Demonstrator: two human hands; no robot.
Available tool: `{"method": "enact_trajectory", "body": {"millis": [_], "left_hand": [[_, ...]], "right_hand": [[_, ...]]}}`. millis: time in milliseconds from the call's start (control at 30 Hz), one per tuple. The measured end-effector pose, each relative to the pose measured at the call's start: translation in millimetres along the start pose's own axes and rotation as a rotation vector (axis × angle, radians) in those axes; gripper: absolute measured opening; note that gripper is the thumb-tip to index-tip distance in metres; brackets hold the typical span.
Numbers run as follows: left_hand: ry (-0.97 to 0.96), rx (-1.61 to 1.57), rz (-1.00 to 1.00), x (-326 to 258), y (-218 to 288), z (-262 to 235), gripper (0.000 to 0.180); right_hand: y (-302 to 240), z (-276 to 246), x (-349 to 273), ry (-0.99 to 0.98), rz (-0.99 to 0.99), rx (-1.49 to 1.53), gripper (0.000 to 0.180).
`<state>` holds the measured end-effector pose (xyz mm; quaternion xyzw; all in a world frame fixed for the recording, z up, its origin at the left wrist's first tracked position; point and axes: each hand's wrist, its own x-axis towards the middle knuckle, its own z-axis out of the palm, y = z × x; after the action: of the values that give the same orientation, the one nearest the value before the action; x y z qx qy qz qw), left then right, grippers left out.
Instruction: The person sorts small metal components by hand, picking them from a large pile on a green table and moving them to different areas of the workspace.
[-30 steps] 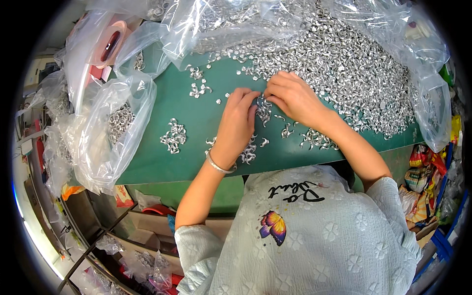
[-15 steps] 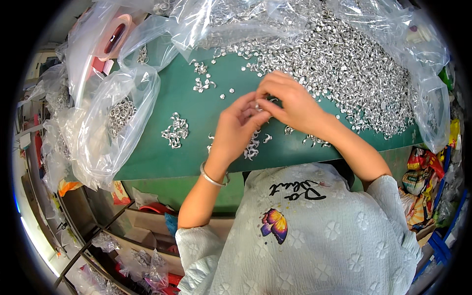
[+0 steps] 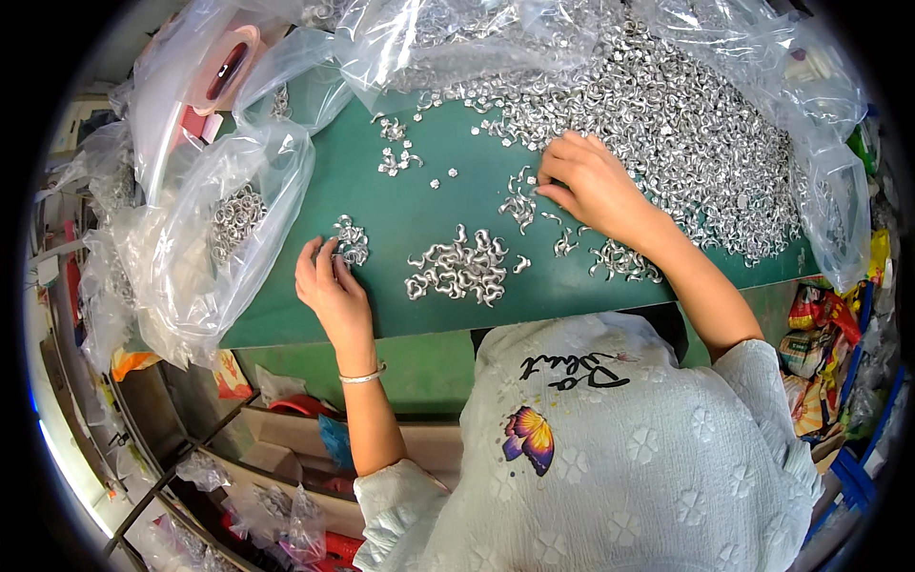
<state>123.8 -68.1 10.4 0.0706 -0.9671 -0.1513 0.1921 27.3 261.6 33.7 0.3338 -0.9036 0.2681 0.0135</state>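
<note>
The left hand (image 3: 332, 294) is beside the small left pile (image 3: 355, 243) of silvery curved pieces, fingers loosely parted, nothing visible in them. The right hand (image 3: 591, 186) curls between a loose cluster (image 3: 519, 208) and the big heap (image 3: 705, 157); I can't tell if it pinches anything. They've just separated, so their joint handling looks finished. Half a second ago they met over the tabletop (image 3: 400, 210), partly hiding the middle pile (image 3: 462, 270), now uncovered.

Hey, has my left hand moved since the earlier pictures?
Yes: your left hand moved left across the green table, toward the clear plastic bag.
</note>
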Motion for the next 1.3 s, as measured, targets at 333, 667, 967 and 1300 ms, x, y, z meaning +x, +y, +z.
{"method": "enact_trajectory", "body": {"millis": [333, 667, 967, 1300], "left_hand": [[-0.356, -0.578, 0.284, 19.5, 118.7, 22.9, 0.043], [-0.508, -0.649, 0.292, 27.4, 140.1, 35.9, 0.043], [-0.472, -0.689, 0.238, 26.4, 136.8, 30.3, 0.044], [-0.758, -1.167, -0.218, 20.2, 139.2, 17.9, 0.026]], "right_hand": [[4.9, -3.1, -0.6, -0.044, -0.016, 0.077, 0.013], [1.1, -6.8, -2.7, -0.017, -0.045, 0.048, 0.015], [-15.1, 7.2, -7.5, 0.030, 0.041, 0.032, 0.012], [-40.3, -1.6, 5.9, 0.162, 0.102, 0.409, 0.008]]}}
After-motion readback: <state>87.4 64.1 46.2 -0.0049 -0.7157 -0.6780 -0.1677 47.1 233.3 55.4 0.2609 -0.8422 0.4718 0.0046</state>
